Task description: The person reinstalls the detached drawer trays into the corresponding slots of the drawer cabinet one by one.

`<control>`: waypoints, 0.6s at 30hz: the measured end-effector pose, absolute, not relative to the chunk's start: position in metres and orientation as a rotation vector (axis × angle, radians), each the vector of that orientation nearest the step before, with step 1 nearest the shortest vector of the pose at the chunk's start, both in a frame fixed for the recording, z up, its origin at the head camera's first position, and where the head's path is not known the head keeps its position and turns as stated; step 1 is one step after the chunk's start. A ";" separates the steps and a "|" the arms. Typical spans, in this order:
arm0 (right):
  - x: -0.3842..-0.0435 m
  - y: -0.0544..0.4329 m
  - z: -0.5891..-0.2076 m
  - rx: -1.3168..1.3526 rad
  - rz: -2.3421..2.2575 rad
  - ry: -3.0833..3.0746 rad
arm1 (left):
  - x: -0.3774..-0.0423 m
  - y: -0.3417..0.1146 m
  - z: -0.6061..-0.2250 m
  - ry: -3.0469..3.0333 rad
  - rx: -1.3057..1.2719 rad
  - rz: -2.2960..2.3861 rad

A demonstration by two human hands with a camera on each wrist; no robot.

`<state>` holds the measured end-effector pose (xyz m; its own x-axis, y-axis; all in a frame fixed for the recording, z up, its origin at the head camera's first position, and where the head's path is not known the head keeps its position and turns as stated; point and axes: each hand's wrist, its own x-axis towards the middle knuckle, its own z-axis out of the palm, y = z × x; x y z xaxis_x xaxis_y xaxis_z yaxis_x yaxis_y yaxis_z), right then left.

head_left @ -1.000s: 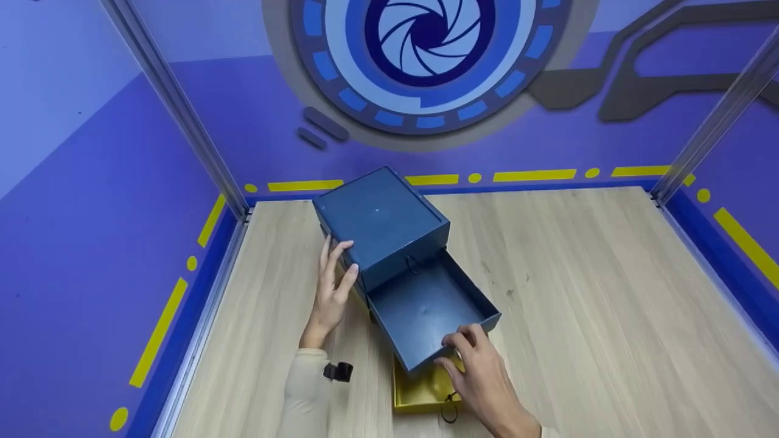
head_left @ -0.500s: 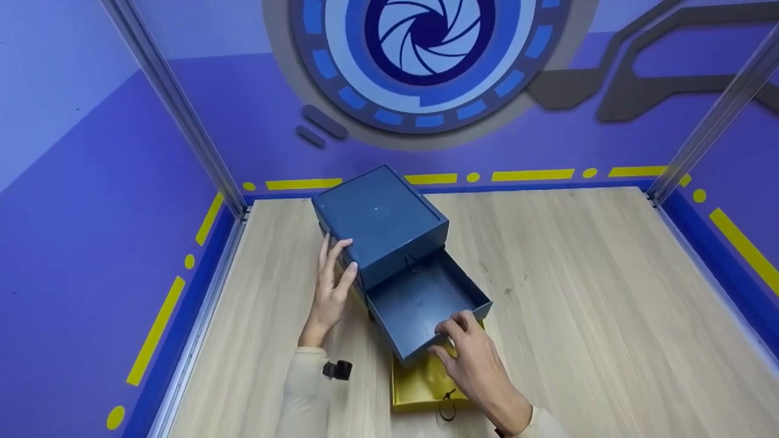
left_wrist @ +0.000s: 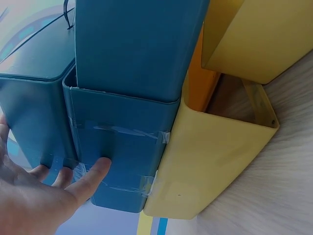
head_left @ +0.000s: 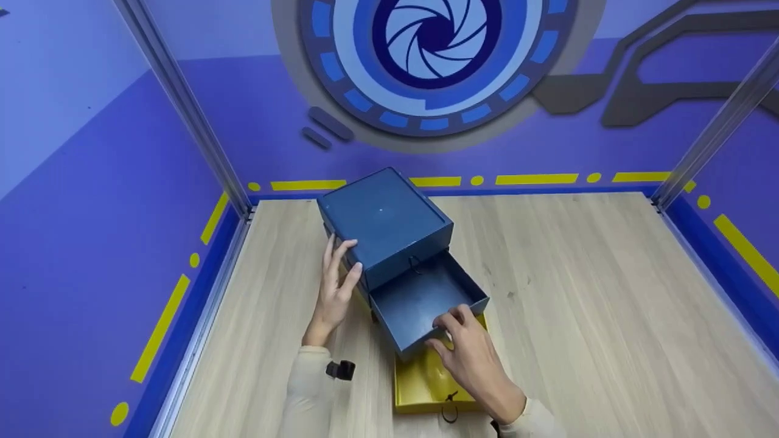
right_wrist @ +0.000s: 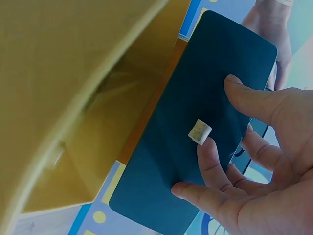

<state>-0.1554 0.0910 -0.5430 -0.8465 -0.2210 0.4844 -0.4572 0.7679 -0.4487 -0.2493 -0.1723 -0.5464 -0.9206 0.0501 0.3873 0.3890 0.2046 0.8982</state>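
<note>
A stacked drawer unit has a dark blue top [head_left: 383, 213], and its middle blue drawer [head_left: 420, 301] stands partly out. My right hand [head_left: 471, 359] pinches this drawer's front wall, some fingers over its rim and the thumb on the outer face. In the right wrist view a small whitish piece [right_wrist: 199, 132] sits on that front beside a fingertip. My left hand [head_left: 333, 292] rests against the unit's left side, fingers fairly straight; its fingertips touch the blue casing [left_wrist: 115, 156] in the left wrist view. Under the blue drawer, a yellow drawer [head_left: 420, 383] is also pulled out.
A black cord loop [head_left: 450, 415] hangs from the yellow drawer's front, another loop [head_left: 415, 263] from the top blue drawer. Clear tape [left_wrist: 127, 131] crosses the casing's side. The wood-grain table [head_left: 596, 304] meets purple-blue walls [head_left: 170, 182] behind and at both sides.
The middle blue drawer has slid some way inward with my right hand on its front, and more of the yellow drawer shows. My left hand keeps its place on the unit.
</note>
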 end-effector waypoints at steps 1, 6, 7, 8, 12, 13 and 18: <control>-0.156 0.091 -0.543 0.514 0.798 -2.564 | -0.250 -0.172 -0.547 -2.206 -0.420 -1.776; -0.162 0.087 -0.543 0.506 0.796 -2.585 | -0.250 -0.172 -0.547 -2.200 -0.420 -1.782; -0.163 0.087 -0.543 0.509 0.794 -2.584 | -0.250 -0.171 -0.547 -2.197 -0.421 -1.784; -0.164 0.086 -0.543 0.509 0.795 -2.582 | -0.250 -0.171 -0.546 -2.198 -0.420 -1.785; -0.168 0.085 -0.544 0.514 0.794 -2.581 | -0.250 -0.171 -0.546 -2.194 -0.424 -1.783; -0.169 0.084 -0.544 0.515 0.795 -2.583 | -0.250 -0.171 -0.546 -2.191 -0.426 -1.781; -0.174 0.082 -0.544 0.512 0.798 -2.594 | -0.249 -0.171 -0.545 -2.192 -0.427 -1.776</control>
